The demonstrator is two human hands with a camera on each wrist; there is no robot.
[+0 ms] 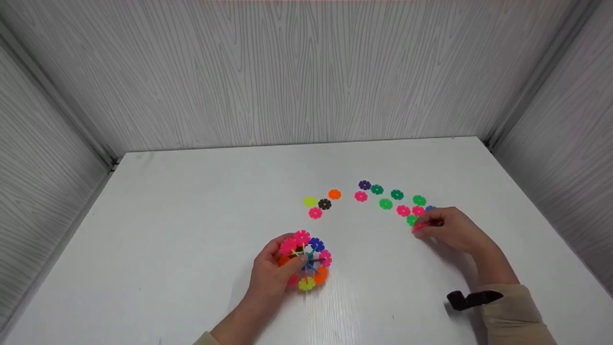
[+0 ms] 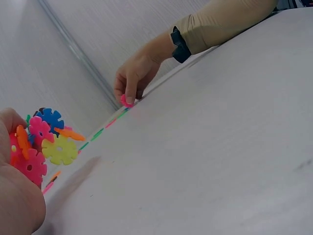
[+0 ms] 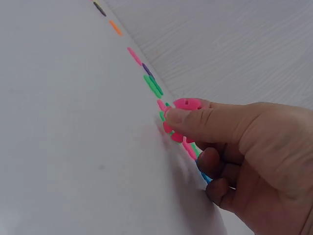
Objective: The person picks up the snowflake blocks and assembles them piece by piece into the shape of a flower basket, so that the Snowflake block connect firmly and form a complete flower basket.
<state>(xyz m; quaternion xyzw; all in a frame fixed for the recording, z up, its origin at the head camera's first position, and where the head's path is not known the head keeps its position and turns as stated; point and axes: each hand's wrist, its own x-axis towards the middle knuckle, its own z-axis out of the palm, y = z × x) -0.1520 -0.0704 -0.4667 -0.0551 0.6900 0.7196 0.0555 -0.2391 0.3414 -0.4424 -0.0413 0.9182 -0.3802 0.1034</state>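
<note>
My left hand grips a round cluster of interlocking discs, notched pink, blue, orange and yellow pieces joined around a hub, with the thumb laid over its middle. In the left wrist view the cluster is held above the table, its far side hidden by the palm. Over at the right, my right hand pinches one pink notched disc between thumb and fingers. That hand is close over several loose discs, among them a green disc and a blue disc partly covered by the fingers.
Loose discs lie scattered across the white table: a yellow disc, a black disc, an orange disc, a purple disc and several green and pink ones. A grey wood-grain wall stands behind the table, with side walls left and right.
</note>
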